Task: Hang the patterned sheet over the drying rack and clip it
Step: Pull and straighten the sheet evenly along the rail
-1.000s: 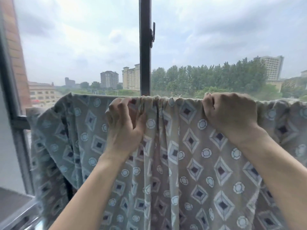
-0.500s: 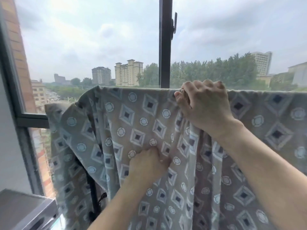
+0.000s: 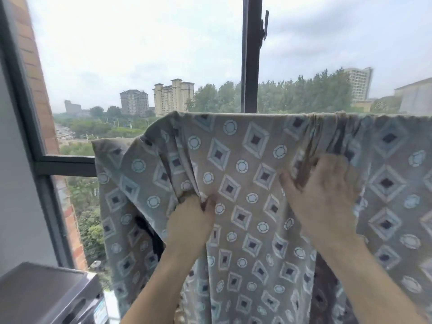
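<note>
The patterned sheet [image 3: 252, 164], grey-green with diamonds and circles, hangs over a rail that it hides completely, in front of the window. My left hand [image 3: 190, 220] is clenched on a fold of the sheet's front side, well below the top edge. My right hand [image 3: 325, 197] is blurred and lies against the cloth with fingers spread, under a bunched stretch of the top edge. A dark part of the rack [image 3: 149, 232] shows behind the sheet's left flap. No clip is in view.
A dark window mullion with a handle [image 3: 251, 54] rises behind the sheet. The window frame [image 3: 65, 164] and a brick wall stand at the left. A dark grey appliance top [image 3: 44, 293] sits at the lower left. Outside are trees and buildings.
My right hand left the top edge, dropped and opened flat on the cloth. My left hand still grips a fold low down. The sheet's left part looks smoother.
</note>
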A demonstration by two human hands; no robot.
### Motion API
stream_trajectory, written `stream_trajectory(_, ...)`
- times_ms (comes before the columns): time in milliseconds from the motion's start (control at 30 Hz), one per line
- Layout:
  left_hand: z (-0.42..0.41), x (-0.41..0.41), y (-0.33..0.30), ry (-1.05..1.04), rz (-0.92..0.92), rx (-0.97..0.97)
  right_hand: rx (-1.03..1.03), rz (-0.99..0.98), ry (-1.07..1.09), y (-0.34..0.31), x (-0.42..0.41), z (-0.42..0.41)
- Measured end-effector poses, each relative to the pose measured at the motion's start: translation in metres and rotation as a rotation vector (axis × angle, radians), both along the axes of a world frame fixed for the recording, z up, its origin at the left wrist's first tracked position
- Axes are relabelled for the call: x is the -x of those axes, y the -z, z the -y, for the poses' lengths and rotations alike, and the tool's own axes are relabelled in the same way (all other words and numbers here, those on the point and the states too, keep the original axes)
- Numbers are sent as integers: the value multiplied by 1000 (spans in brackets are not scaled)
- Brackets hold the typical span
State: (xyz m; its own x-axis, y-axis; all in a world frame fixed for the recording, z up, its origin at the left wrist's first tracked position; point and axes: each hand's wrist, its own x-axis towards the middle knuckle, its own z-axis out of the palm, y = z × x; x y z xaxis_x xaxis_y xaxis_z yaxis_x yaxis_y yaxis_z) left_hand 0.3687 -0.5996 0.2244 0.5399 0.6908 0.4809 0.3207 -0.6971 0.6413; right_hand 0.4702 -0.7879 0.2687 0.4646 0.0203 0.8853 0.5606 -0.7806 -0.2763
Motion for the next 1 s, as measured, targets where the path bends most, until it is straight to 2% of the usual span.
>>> stream_trajectory(100,3,6,-10,119,-33,-55,68,-156,-16,-3,12,-4)
stream_trajectory(200,9,12,-28,205,40,-3,88,-301,6,-17,14,3)
stream_trajectory(367,15,15,-50,200,242,34,174,-317,23,-24,19,13)
stream_trajectory(467,13,15,-59,203,267,-32,165,-303,-30,-25,21,14)
stream_trajectory(600,15,20,-67,214,269,-65,120,-285,-150,-27,21,14)
stream_trajectory(700,19,32,-70,212,337,-13,104,-256,-333,-35,37,17)
stream_trajectory(800,31,50,-86,189,551,33,-92,-189,-531,-62,65,25)
stream_trajectory(900,35,66,-118,181,751,-27,-302,-116,-604,-95,73,29)
stream_trajectory(1000,25,65,-160,159,768,-152,-398,-55,-546,-127,68,28)
